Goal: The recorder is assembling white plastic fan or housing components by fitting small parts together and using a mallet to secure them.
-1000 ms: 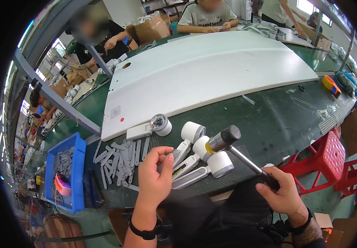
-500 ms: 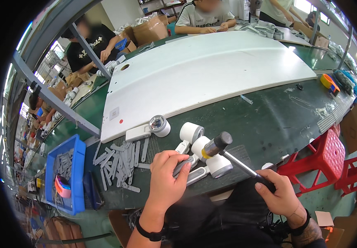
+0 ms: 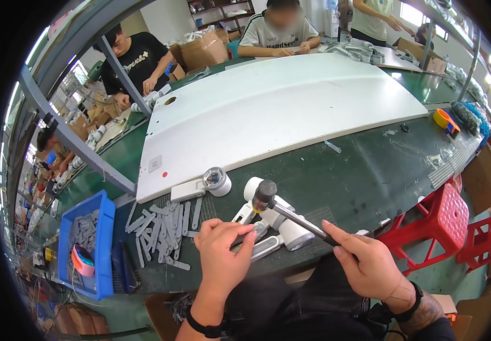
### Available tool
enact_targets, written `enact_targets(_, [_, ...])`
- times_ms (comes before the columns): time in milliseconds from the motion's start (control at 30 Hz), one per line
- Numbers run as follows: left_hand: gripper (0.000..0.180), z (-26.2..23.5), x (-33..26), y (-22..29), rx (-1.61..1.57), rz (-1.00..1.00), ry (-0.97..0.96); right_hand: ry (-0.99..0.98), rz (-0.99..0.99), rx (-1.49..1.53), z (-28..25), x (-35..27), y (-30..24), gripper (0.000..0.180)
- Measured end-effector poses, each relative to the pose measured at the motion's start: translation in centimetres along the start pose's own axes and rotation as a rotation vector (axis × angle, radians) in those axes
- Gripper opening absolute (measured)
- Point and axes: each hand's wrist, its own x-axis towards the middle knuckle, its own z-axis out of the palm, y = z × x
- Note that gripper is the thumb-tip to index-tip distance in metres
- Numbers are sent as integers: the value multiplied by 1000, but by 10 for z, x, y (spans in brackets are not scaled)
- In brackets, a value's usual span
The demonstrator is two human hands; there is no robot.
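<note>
My right hand (image 3: 370, 264) grips a mallet (image 3: 263, 196) by its dark handle, forefinger stretched along it. The mallet has a black head with a yellow part and a metal shaft. Its head hangs over several white handheld devices (image 3: 295, 232) with round drum-like heads, bunched at the table's near edge. My left hand (image 3: 225, 250) is closed in a pinch beside a device's handle; what sits between the fingertips is hidden. Left of it lies a pile of flat grey strips (image 3: 163, 227). Another white device (image 3: 216, 181) lies behind the pile, its round face up.
A blue bin (image 3: 106, 238) with more grey strips stands at the left. A large white board (image 3: 268, 108) covers the table's far part. Metal frame posts rise at left and right. Red stools (image 3: 447, 219) and a tape roll (image 3: 445, 120) are at right. Co-workers sit beyond the board.
The mallet head has moved left and slightly up, with my right hand following. My left fingers have drawn closer together, and the grey strip seen between them is now hidden.
</note>
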Motion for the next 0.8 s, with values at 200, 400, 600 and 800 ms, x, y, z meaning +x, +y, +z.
enact_targets(200, [15,-12,5,-3,-53,45,84,34,59,85,9,-5,7,56])
enact_targets(400, [17,-30,-19,-31,-427,-318,82,103,-55,-69,26,23,18,30])
enact_targets(600, [46,-23,-30,-24,-590,-539,14,127,-593,-135,55,99,-4,22])
enact_targets(800, [58,-24,-30,-27,-660,-589,-44,-278,-852,-443,78,135,-17,27])
